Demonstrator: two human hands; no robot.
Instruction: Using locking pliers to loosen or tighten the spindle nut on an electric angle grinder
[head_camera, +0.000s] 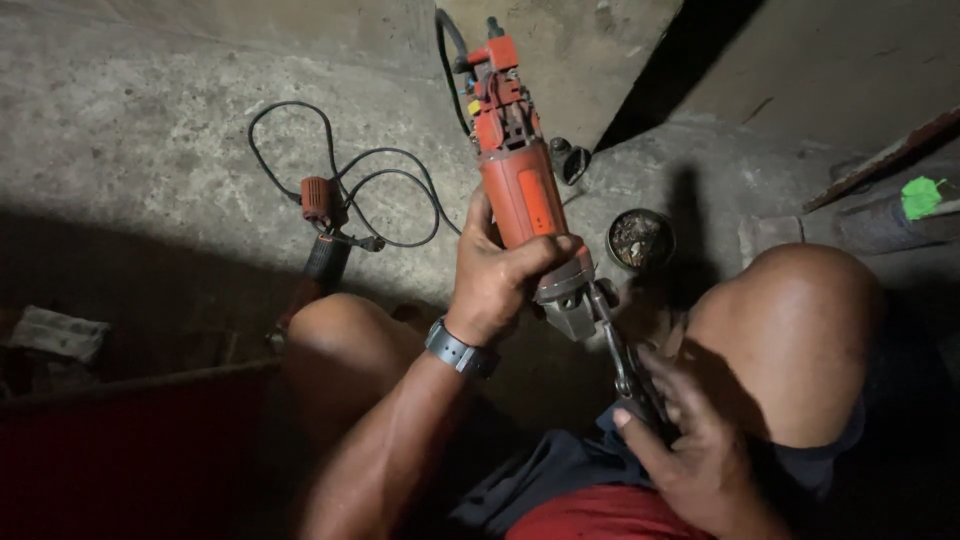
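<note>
Head view: left hand closed around orange power tool, long axis pointing away over concrete floor; right hand gripping wrench set on tool's near end, between knees; small dish just beyond.

- Left hand grips an orange power tool, which fills the space straight ahead of it.
- Further left of that hand, a coiled black cable and a small orange tool lie on the concrete floor; bare floor lies beyond them.
- Right hand sits between two bare knees, room tight.
- Ahead of it, a round dish of bits blocks the floor.
</note>
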